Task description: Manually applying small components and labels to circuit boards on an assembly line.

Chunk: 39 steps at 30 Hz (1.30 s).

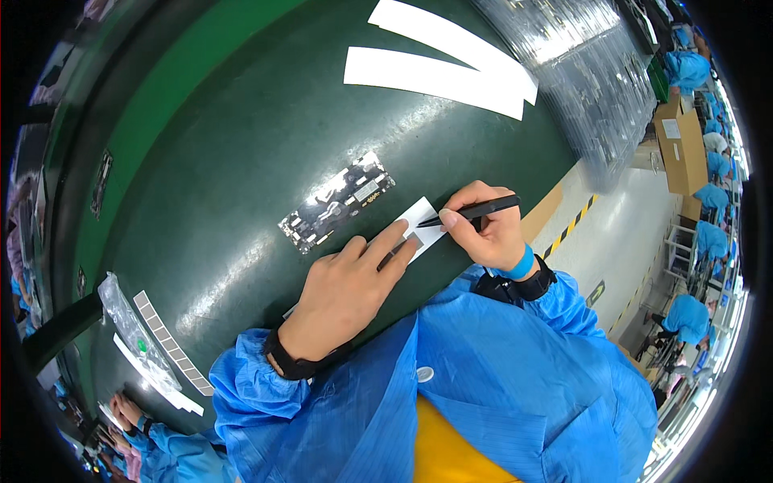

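My left hand [348, 287] lies flat on the dark green table [241, 161], its fingertips pressing the near edge of a small white strip [420, 221] that carries a grey square pad [414, 241]. My right hand [483, 233] grips black tweezers [477, 210], whose tip points left onto the white strip. Just beyond the strip lies a long circuit board [338, 201] with shiny parts. Both wrists wear black straps, and blue sleeves cover my forearms.
Two long white strips [439, 76] lie at the table's far side beside stacked clear trays [580, 72]. A strip of grey pads [173, 346] and a plastic bag [129, 322] sit at the left. Other people in blue coats work at the right and lower left.
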Each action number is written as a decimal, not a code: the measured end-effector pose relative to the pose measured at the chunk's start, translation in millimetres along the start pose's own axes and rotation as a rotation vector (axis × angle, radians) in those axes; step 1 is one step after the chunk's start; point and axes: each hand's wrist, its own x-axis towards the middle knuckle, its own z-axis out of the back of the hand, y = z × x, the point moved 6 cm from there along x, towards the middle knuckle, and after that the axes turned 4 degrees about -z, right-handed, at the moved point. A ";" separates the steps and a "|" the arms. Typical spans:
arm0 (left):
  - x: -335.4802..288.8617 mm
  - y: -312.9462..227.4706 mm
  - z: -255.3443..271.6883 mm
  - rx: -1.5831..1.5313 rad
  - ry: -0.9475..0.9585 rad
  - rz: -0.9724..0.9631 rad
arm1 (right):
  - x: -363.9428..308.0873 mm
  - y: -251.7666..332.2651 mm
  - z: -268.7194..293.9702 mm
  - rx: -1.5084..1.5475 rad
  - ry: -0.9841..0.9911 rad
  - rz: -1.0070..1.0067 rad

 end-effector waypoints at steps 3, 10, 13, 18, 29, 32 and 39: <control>2.6 2.1 -0.2 0.012 0.020 0.009 | 2.8 -1.0 -1.2 -0.012 0.047 0.021; 3.0 2.2 -1.8 -0.015 0.039 0.010 | 4.9 5.2 -5.7 -0.025 0.165 0.116; 3.0 2.6 -1.7 -0.016 0.042 0.012 | 6.0 2.1 -5.1 -0.016 0.185 0.090; 5.0 -0.5 -0.2 -0.008 0.022 -0.024 | 6.0 -0.1 -2.9 0.019 0.187 0.052; 3.5 0.9 11.3 0.020 -0.009 0.047 | 35.6 21.0 4.0 0.169 0.093 -0.175; 5.7 9.1 23.9 0.035 -0.039 0.058 | 59.1 12.0 -5.9 0.258 0.116 -0.220; 9.0 34.6 24.9 0.106 -0.114 0.158 | 73.0 -1.5 -12.9 0.235 0.154 -0.232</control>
